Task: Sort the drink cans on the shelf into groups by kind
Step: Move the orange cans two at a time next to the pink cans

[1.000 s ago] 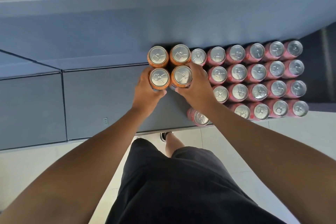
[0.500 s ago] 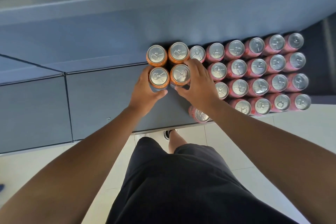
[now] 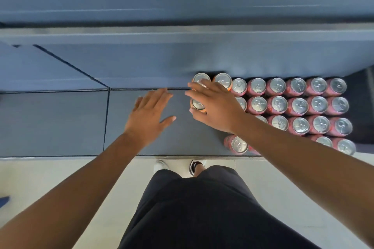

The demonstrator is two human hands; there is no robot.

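**Both grips released over the shelf, the right one spread above the orange cans**

The left grip (image 3: 150, 115), a bare hand, was open with its fingers straight and fanned, palm down over a bare stretch of the grey shelf (image 3: 60, 123). It lay to the left of all the cans and touched none of them. Whether the palm rested on the shelf or hung just above it could not be told.

The right grip (image 3: 216, 107) was also released and grasped nothing. Its straight fingers were splayed across the orange cans (image 3: 222, 81) at the left end of the stock. Three orange cans showed. Two stood in the back row, the left one partly under the fingertips. One stood in front of them, mostly hidden beneath the palm, with the thumb tip at its near edge. Contact with the lids could not be judged.

Just beside the orange cans, to their right, the red cans (image 3: 297, 105) stood upright in a tight block of rows reaching to the shelf's right end. The right forearm crossed over its near corner. A lone red can (image 3: 236, 144) stood at the front edge of the shelf, by that forearm.

Below the shelf lay a pale tiled floor (image 3: 40, 178), with the person's black shorts (image 3: 202, 208) and shoes (image 3: 195, 167) in view.
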